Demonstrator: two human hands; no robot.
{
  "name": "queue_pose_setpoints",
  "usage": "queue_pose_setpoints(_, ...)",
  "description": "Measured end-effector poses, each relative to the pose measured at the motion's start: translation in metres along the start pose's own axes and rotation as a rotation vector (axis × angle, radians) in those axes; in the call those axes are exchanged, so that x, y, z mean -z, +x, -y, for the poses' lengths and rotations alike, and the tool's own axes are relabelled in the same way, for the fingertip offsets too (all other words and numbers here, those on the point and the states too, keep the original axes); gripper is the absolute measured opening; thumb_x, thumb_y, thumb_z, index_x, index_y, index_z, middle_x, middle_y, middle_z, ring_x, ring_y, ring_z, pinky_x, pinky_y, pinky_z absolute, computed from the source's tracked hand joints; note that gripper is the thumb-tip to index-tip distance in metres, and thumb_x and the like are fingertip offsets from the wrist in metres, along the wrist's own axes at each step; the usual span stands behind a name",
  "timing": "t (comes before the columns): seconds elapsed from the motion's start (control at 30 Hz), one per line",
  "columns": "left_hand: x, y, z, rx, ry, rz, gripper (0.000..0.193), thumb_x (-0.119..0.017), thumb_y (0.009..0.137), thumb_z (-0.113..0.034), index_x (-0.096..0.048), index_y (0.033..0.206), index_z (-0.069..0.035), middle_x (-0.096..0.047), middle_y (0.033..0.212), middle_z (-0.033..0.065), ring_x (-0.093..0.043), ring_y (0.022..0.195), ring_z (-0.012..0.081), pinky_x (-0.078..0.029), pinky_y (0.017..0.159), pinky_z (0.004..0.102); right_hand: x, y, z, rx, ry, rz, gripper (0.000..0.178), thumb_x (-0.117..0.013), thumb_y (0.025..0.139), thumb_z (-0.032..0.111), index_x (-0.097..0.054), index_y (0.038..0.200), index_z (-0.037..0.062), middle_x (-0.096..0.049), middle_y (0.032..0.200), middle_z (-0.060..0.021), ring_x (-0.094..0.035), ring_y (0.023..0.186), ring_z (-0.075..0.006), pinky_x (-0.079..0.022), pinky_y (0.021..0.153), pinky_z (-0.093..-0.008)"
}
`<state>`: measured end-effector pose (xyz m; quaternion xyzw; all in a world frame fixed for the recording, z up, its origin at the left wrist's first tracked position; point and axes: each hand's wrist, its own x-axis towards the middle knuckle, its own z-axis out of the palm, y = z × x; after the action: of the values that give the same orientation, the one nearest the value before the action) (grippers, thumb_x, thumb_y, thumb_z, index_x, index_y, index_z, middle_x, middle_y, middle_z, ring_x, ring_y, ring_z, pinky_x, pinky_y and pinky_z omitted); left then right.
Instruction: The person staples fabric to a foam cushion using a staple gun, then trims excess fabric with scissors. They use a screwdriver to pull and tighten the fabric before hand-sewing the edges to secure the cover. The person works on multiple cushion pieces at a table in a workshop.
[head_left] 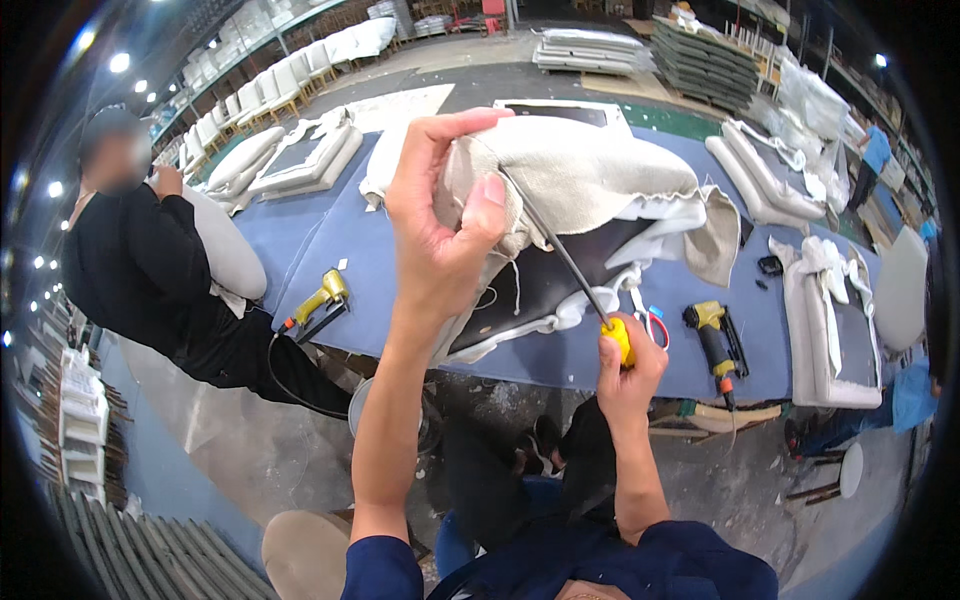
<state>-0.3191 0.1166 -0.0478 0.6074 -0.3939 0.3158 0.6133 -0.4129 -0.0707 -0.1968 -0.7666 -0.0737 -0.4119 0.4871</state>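
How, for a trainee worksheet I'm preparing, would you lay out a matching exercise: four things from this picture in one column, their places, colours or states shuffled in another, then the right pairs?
Column one
1. Left hand
2. Right hand
3. Tabletop
4. Co-worker in black

Column two
A. Blue
B. At the picture's left side, beyond the left forearm
C. Gripping the beige padded piece
D. Closed around the handle of a long-shafted tool

Right pairs: 1-C, 2-D, 3-A, 4-B
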Motion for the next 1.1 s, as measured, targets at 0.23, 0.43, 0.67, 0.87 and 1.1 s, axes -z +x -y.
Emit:
queue_pose_setpoints(0.23, 0.002, -0.001, -0.005, -0.021, 0.045, 0.008, 0.039, -0.060, 0.086, -0.009, -0.056, 0.123, 0.002, -0.064, 0.118, 0.0121, -0.060, 0.110, 0.0182, -0.045, 0.100, 0.0317, -0.018, 0.009, -0.019, 0.086, -0.048, -0.077, 0.021, -0.071, 0.089, 0.020, -0.066, 0.093, 0.0001, -0.062, 0.071, -0.0120, -0.059, 0.056, -0.0266, -0.043, 0.053, -0.0348)
queue_pose_setpoints(0.43, -0.005, 0.002, -0.007, -0.026, 0.041, -0.010, 0.043, -0.068, 0.081, -0.009, -0.055, 0.120, 0.001, -0.065, 0.117, 0.0136, -0.060, 0.110, 0.0188, -0.047, 0.099, 0.0328, -0.029, 0.023, -0.039, -0.046, 0.285, 0.286, 0.027, -0.067, 0.094, 0.028, -0.067, 0.091, 0.0011, -0.061, 0.065, -0.0116, -0.058, 0.053, -0.0269, -0.043, 0.052, -0.0338)
queue_pose_setpoints(0.67, -0.001, 0.003, -0.004, -0.006, 0.062, -0.028, 0.041, -0.066, 0.079, -0.008, -0.052, 0.116, 0.002, -0.064, 0.117, 0.0159, -0.061, 0.106, 0.0190, -0.047, 0.098, 0.0331, -0.056, 0.019, -0.048, -0.070, 0.472, 0.384, 0.038, -0.060, 0.100, 0.037, -0.064, 0.086, 0.0013, -0.052, 0.060, -0.0064, -0.051, 0.052, -0.0159, -0.038, 0.051, -0.0310)
queue_pose_setpoints(0.87, 0.004, 0.003, 0.001, -0.011, 0.067, -0.003, 0.043, -0.060, 0.078, -0.013, -0.049, 0.117, 0.002, -0.064, 0.119, 0.0179, -0.059, 0.110, 0.0204, -0.044, 0.101, 0.0352, -0.059, 0.032, -0.055, -0.256, 0.913, 0.816, 0.065, -0.050, 0.100, 0.062, -0.058, 0.078, 0.0016, -0.047, 0.060, 0.0012, -0.043, 0.052, -0.0064, -0.034, 0.046, -0.0234)
queue_pose_setpoints(1.1, 0.007, 0.006, 0.005, 0.036, 0.012, -0.001, 0.043, -0.060, 0.078, -0.013, -0.048, 0.117, 0.001, -0.063, 0.121, 0.0187, -0.058, 0.111, 0.0215, -0.043, 0.103, 0.0351, -0.063, 0.039, -0.070, -0.404, 1.138, 1.073, 0.068, -0.053, 0.097, 0.066, -0.056, 0.077, 0.0007, -0.046, 0.058, -0.0008, -0.042, 0.047, -0.0064, -0.031, 0.041, -0.0218)
